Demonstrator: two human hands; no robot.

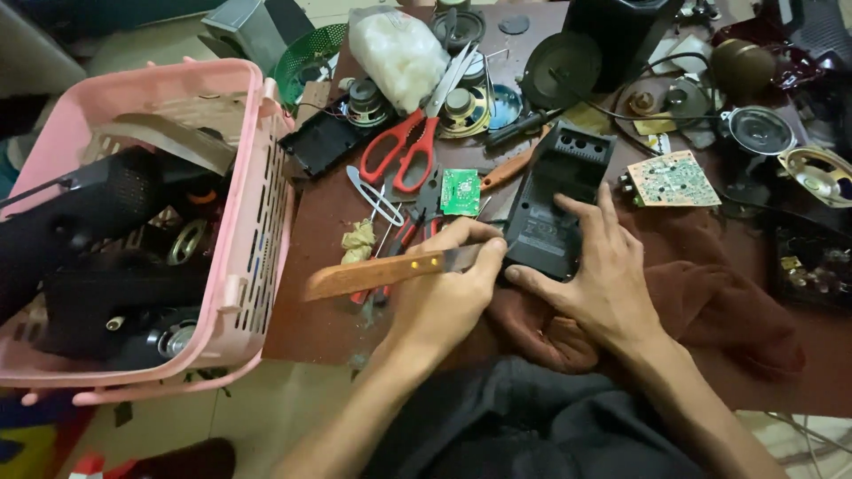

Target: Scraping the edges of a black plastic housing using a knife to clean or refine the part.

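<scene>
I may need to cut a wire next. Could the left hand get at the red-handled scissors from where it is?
Probably yes, once freed: the left hand is gripping a wooden-handled knife. The red-handled scissors lie uncovered on the table just beyond it.

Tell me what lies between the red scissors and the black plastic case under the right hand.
Head view: a small green circuit board lies between the red scissors and the black case.
</scene>
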